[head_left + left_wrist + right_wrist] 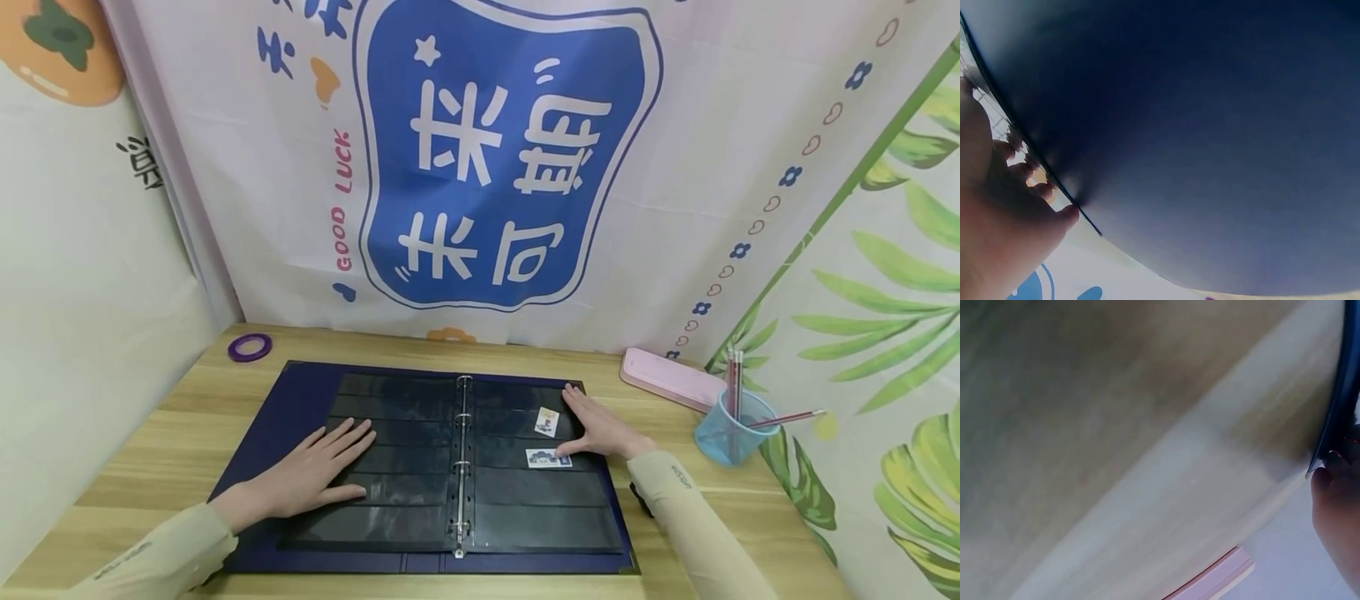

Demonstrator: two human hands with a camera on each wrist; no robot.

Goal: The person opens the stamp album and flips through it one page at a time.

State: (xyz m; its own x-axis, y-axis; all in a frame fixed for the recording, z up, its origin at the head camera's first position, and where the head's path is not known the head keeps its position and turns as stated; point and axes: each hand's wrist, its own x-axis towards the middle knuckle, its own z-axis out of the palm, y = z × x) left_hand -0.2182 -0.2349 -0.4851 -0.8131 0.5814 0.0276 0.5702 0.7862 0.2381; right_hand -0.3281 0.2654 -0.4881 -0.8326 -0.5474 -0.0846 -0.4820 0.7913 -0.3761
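A dark blue ring binder (288, 408) lies spread flat, with black pocket pages on both sides of its metal rings (462, 492). My left hand (307, 477) rests with straight, spread fingers on the left page (408, 483). Two small printed cards, an upper one (547, 422) and a lower one (542, 458), sit on the right page (543, 508). Along that page's outer edge lies my right hand (602, 427), fingers extended toward the top corner and thumb at the lower card. The left wrist view is mostly filled by the binder's dark surface (1210, 156).
Purple tape (250, 347) lies at the back left of the wooden table (142, 433). At the back right are a pink case (670, 379) and a blue mesh cup (727, 437) with pencils. Printed cloth (285, 208) hangs behind.
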